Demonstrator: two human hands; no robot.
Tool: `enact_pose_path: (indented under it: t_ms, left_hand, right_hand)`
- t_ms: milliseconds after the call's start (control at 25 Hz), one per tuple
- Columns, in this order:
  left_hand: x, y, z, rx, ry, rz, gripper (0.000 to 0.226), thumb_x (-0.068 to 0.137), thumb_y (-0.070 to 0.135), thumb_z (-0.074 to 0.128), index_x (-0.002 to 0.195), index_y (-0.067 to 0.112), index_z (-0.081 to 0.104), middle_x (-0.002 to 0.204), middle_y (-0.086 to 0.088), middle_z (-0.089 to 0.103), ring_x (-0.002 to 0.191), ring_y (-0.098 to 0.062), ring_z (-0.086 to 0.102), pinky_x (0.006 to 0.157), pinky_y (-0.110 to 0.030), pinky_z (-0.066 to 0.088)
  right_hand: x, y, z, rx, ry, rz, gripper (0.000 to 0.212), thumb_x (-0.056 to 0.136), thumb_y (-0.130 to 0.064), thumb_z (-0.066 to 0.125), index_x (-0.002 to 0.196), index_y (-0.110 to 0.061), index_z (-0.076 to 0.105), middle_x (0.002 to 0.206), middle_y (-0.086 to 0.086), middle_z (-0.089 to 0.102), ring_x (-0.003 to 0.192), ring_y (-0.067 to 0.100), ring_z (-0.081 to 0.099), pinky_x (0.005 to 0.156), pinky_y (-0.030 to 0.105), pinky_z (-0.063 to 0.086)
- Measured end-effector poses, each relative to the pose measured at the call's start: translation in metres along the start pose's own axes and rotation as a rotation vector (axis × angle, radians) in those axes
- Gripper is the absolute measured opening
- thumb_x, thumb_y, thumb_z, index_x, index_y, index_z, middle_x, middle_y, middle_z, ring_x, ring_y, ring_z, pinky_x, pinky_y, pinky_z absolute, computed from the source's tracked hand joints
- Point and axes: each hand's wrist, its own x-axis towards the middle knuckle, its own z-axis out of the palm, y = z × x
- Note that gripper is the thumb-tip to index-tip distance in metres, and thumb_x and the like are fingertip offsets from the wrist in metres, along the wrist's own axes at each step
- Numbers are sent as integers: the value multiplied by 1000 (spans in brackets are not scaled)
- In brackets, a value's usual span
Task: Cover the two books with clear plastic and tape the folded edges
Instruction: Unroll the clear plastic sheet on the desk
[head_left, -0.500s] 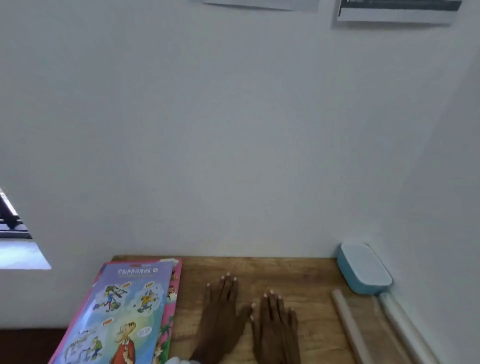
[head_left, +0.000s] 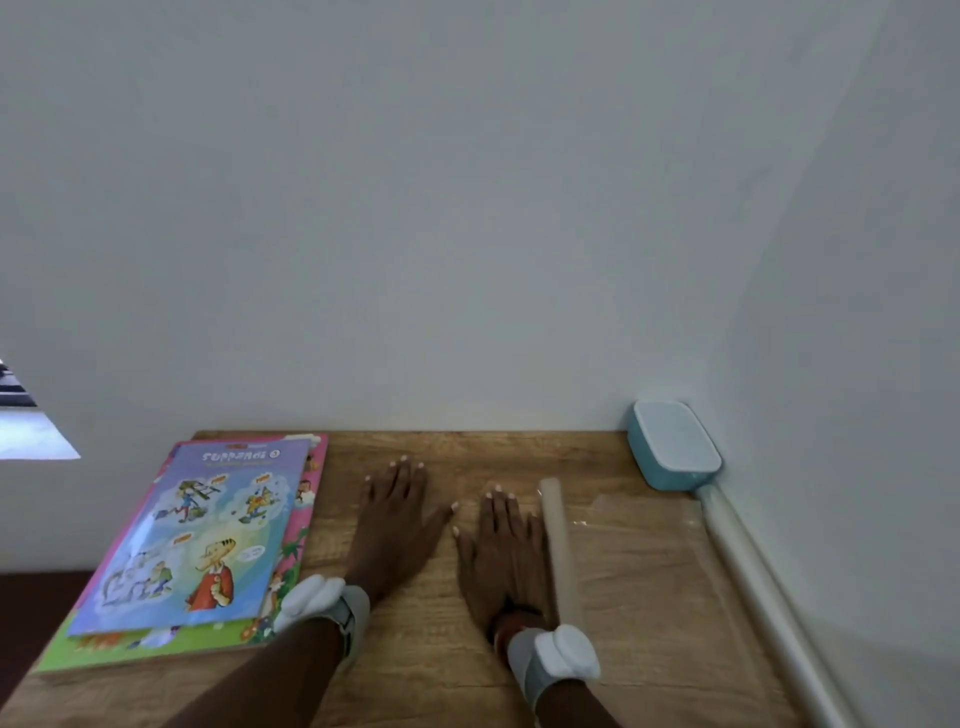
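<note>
Over on the left of the wooden table (head_left: 426, 670), two picture books are lying stacked: a lilac-covered book (head_left: 208, 535) with cartoon figures is sitting on top of a pink-and-green book (head_left: 280, 577), whose edges are showing around it. Just right of them the left hand (head_left: 392, 525) is resting palm down on the bare wood, fingers stretched flat and slightly spread, gripping nothing. Beside it, thumbs nearly meeting, the right hand (head_left: 501, 551) is lying the same way, flat and empty, its outer edge just beside a rolled end of the clear plastic (head_left: 558, 545). The unrolled clear sheet (head_left: 644, 551) is spreading rightward to a second roll (head_left: 748, 571) lying along the wall. A teal lidded box (head_left: 670, 447) is sitting in the far right corner. Both wrists are wearing grey bands with white pads.
</note>
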Motion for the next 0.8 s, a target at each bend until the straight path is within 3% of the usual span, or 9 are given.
enact_pose_path:
  t_ms: [200, 360, 400, 480, 600, 680, 800]
  left_hand:
    - [2, 2, 0, 15, 71, -3, 83, 90, 70, 25, 146, 11, 41, 153, -14, 37, 142, -30, 32, 114, -53, 24]
    - [2, 0, -2, 4, 64, -12, 85, 88, 74, 22, 147, 15, 39, 156, -10, 34, 145, -27, 28, 116, -50, 21]
    - [2, 0, -3, 0, 71, -15, 87, 87, 75, 22, 146, 15, 40, 156, -10, 34, 144, -26, 29, 116, -50, 22]
    - [-1, 3, -4, -25, 73, -16, 88, 86, 76, 22, 146, 15, 41, 155, -10, 35, 145, -26, 28, 116, -51, 21]
    - [0, 5, -8, -78, 6, -44, 85, 89, 74, 27, 148, 14, 36, 158, -9, 29, 147, -24, 22, 118, -48, 15]
    - [-10, 9, -23, -113, 39, -13, 80, 89, 71, 28, 139, 12, 47, 149, -11, 42, 139, -26, 35, 114, -44, 24]
    - [-40, 27, -36, -252, 288, 89, 49, 92, 57, 41, 106, 17, 65, 109, -3, 66, 99, -22, 62, 83, -33, 50]
  right_hand:
    - [5, 2, 9, 48, 34, -10, 63, 95, -52, 30, 136, -10, 53, 143, 9, 50, 132, 25, 47, 108, 45, 21]
    - [1, 2, 0, 68, 255, -40, 58, 99, -44, 22, 127, -9, 60, 134, 11, 57, 120, 29, 57, 103, 48, 31]
    - [-2, 4, -12, 54, 327, 4, 53, 96, -43, 29, 124, -11, 60, 131, 11, 59, 116, 30, 59, 98, 48, 35]
    - [-13, 16, -35, -4, 386, 261, 49, 85, -43, 49, 120, -11, 59, 121, 14, 61, 106, 32, 58, 87, 47, 38]
    - [-32, 32, -52, -23, 142, 580, 47, 79, -45, 62, 112, -12, 55, 106, 13, 57, 93, 28, 54, 76, 42, 40]
    - [-50, 27, -53, 2, 25, 553, 33, 87, -39, 55, 111, -17, 49, 107, 7, 54, 95, 22, 55, 73, 37, 45]
    - [-54, 1, -52, 141, -23, 480, 32, 92, -32, 47, 120, -18, 44, 119, 5, 50, 107, 20, 53, 79, 33, 47]
